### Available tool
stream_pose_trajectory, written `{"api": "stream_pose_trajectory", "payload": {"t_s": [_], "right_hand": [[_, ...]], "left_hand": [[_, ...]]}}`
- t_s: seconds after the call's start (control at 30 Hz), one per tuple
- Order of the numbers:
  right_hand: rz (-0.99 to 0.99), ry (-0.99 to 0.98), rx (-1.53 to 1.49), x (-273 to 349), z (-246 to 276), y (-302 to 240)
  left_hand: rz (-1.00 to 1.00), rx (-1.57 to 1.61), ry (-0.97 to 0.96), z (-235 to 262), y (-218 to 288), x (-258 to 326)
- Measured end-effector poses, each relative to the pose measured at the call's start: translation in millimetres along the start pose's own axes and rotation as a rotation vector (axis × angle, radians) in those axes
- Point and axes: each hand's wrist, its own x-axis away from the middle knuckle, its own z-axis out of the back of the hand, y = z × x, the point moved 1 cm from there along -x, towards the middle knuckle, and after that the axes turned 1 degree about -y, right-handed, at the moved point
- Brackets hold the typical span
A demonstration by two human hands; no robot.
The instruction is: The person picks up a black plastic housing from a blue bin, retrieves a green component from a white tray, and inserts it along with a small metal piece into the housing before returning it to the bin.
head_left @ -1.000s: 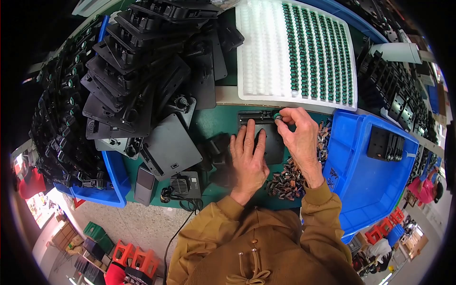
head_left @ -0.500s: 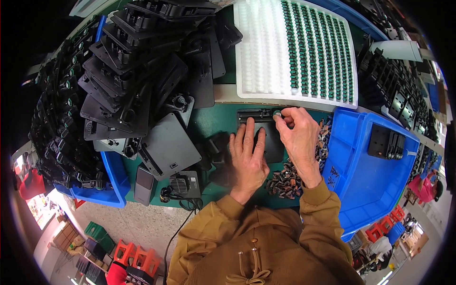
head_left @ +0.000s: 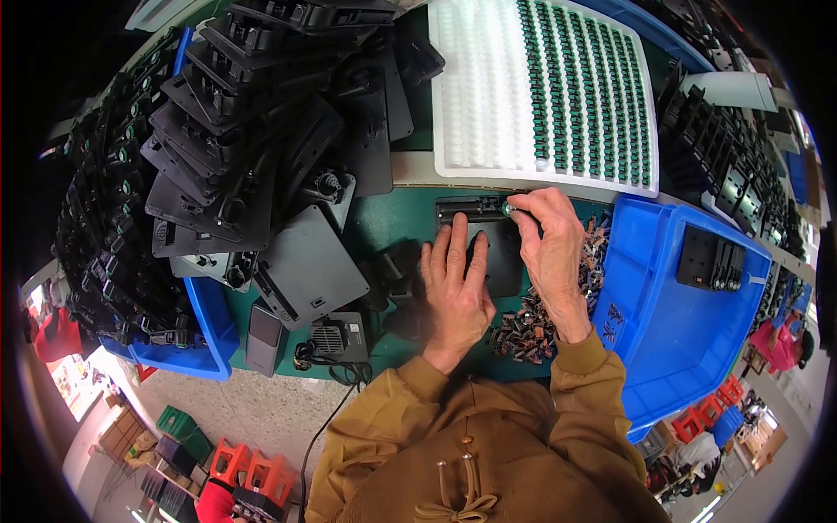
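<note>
A black plastic housing [head_left: 501,261] lies on the green work surface in front of me, a long slotted section along its far edge. My left hand [head_left: 455,292] rests flat on it, fingers spread and pointing away from me. At the far right end of that section, my right hand [head_left: 554,244] pinches a small round green-and-silver part [head_left: 507,209] between thumb and index finger. The part touches the housing's end; whether it sits fully inside cannot be made out. Just right of the housing, a heap of small brown-and-black pieces [head_left: 526,331] lies partly behind my right wrist.
Black housings [head_left: 222,131] are stacked high at the left. Beyond the work surface stands a white foam tray [head_left: 484,105] with rows of green parts. A blue bin [head_left: 671,349] at the right holds several black pieces. A black boxy device [head_left: 340,338] with a cable lies near-left.
My right hand's fingers have shifted slightly left and stretched out more around the small round part at the housing's end. My left hand stays in place.
</note>
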Motion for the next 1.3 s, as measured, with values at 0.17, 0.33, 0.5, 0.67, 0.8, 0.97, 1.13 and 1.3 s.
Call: {"api": "stream_pose_trajectory", "payload": {"t_s": [0.17,0.33,0.5,0.67,0.8,0.97,1.13,1.3], "right_hand": [[-0.021,-0.005,-0.010,3,5,-4],[-0.094,0.025,0.029,13,13,0],[-0.171,0.037,0.093,19,31,7],[-0.193,0.022,0.265,35,47,16],[-0.112,-0.046,0.203,45,47,12],[-0.098,-0.142,0.289,53,35,11],[-0.071,-0.138,0.294,52,34,12],[-0.071,-0.088,0.136,52,37,8]], "left_hand": [[-0.002,0.001,0.021,-3,-2,1],[0.009,0.020,0.038,-2,1,-1],[0.019,0.029,0.029,2,4,-3],[0.001,-0.016,-0.007,-1,-1,1],[-0.012,-0.007,0.036,-3,-3,0],[-0.022,-0.010,0.053,-5,-3,-1],[-0.016,-0.006,0.055,-5,-3,0],[-0.023,0.005,0.061,-3,-4,0]]}}
